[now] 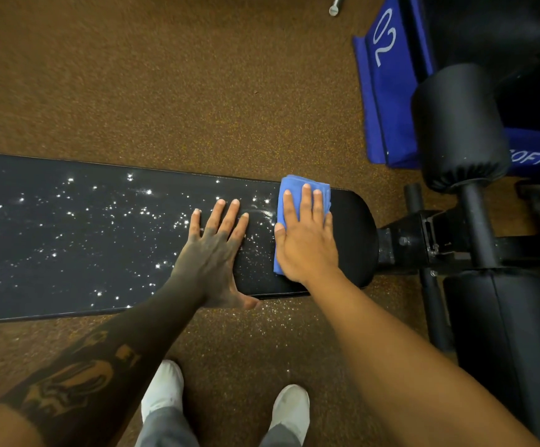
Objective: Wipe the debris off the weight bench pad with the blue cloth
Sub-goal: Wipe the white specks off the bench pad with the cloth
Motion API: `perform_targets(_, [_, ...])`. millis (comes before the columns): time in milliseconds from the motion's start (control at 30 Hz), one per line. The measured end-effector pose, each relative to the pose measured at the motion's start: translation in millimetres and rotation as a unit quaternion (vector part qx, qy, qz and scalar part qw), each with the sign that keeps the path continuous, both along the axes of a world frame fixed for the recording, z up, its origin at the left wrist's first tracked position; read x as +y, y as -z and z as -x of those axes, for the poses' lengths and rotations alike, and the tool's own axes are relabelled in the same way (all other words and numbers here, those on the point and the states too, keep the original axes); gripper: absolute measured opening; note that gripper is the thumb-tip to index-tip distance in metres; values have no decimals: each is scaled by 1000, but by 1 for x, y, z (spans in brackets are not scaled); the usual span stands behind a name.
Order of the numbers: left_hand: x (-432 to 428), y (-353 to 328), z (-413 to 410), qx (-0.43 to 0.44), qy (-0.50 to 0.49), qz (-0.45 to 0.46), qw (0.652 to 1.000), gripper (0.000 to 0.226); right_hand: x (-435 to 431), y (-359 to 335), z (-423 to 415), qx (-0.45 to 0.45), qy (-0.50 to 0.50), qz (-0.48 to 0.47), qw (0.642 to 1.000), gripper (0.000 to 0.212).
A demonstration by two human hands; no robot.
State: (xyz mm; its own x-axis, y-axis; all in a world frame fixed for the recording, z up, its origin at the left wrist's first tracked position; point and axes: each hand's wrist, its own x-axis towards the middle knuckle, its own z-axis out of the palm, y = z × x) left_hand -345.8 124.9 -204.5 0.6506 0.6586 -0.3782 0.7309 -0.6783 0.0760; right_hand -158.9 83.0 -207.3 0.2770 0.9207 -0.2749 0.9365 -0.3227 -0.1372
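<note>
right hand [305,245] flat, fingers straight on cloth [289,195] near pad's [352,227] right end; left hand [215,246] splayed beside; pad cut off left

Bench pad [352,227]: blk vinyl-like cover, smooth, slight sheen.
Debris [148,191]: white specks, glinting.
Blue cloth [304,188]: soft fabric, matt.
Floor [165,91]: brown, speckled, granular, rough.
Roller pad [456,124]: blk matt cover, wrinkled at end.
Frame [407,243]: blk painted metal.
Blue mat [391,108]: smooth, vinyl-like.
</note>
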Motion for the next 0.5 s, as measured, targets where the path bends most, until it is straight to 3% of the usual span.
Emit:
perform_targets(200, [0, 0, 2, -4, 3, -2, 1000, 157, -27, -5, 13, 10, -83, -2, 997, 64])
perform_targets(400, [7, -4, 12, -5, -2, 13, 1000, 162, 17, 1, 1, -3, 70, -9, 998, 63])
perform_targets(500, [8, -4, 17, 1, -1, 13, 1000, 162, 26, 0, 21, 4, 27, -16, 1000, 64])
